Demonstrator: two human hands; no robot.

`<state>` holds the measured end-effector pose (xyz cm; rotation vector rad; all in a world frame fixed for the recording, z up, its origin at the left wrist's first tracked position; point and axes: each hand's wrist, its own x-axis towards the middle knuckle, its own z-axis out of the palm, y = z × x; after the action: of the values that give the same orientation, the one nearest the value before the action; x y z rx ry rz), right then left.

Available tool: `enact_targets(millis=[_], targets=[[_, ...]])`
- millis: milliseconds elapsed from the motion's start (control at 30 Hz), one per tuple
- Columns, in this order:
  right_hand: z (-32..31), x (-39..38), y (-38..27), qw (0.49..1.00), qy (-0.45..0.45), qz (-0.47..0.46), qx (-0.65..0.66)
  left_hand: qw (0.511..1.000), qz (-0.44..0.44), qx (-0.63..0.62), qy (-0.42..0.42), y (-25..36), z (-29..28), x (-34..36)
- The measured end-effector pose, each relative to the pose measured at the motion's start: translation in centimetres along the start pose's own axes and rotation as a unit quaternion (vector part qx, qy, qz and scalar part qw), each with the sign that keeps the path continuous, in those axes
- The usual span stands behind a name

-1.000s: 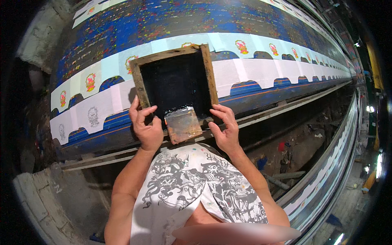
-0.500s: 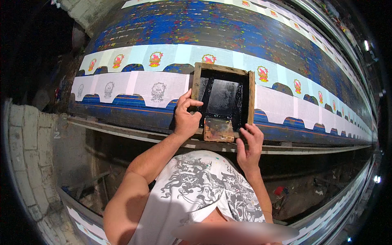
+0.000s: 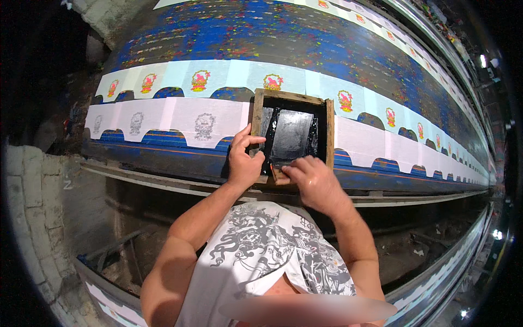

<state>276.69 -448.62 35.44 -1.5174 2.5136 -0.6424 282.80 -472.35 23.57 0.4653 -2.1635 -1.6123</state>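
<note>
A wooden-framed printing screen (image 3: 330, 133) lies over the row of pale fabric pieces in front of me. Black ink coats its inner edges, and the mesh window (image 3: 294, 133) in its middle looks wet and grey. My left hand (image 3: 245, 161) is closed on the frame's left side near the close corner, fingers bent over the wood. At the frame's near end, my right hand (image 3: 316, 182) grips a small wooden squeegee (image 3: 280, 177), which is mostly covered by the fingers. Left of the screen, a pale pink fabric piece (image 3: 182, 117) bears a dark outline print.
Behind runs a row of pale fabric pieces (image 3: 223, 76) with red and yellow prints. The long table (image 3: 261, 32) is blue and paint-spattered. A rail (image 3: 158, 181) follows its near edge. A block wall (image 3: 27, 201) stands at the left; another table (image 3: 441, 267) is at lower right.
My right hand has moved left from the frame's right corner and taken hold of the squeegee, which is now tilted. My left hand stays on the frame. The whole view has shifted slightly.
</note>
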Motion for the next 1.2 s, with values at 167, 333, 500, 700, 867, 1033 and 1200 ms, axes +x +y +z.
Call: enact_targets(millis=[167,333,500,700,867,1033,1200], targets=[[-4.0,5.0,6.1,0.992,-0.107,0.040,0.058,0.999,0.038,0.031,-0.004,-1.4,0.0,0.5],[-3.0,8.9,8.4,0.998,0.012,0.060,0.022,0.998,0.041,0.054,-0.005,-0.9,-0.1,0.7],[0.8,8.3,7.8,0.992,0.109,0.053,0.017,0.997,0.038,0.051,-0.031,-0.3,-1.6,-0.1],[3.0,4.1,4.0,0.993,0.115,0.028,-0.010,0.996,0.032,0.064,-0.051,-0.2,-1.9,-0.4],[4.3,0.6,-0.4,0.995,0.093,0.048,-0.005,0.995,0.046,0.071,-0.047,-0.5,-2.1,-0.6],[6.5,-1.7,-4.4,0.994,0.086,0.069,0.014,0.997,0.025,0.040,-0.058,-1.3,-3.0,-1.1],[7.4,-2.8,-7.0,0.993,0.066,0.090,0.043,0.997,0.046,0.034,-0.044,-2.1,-2.7,-1.8]])
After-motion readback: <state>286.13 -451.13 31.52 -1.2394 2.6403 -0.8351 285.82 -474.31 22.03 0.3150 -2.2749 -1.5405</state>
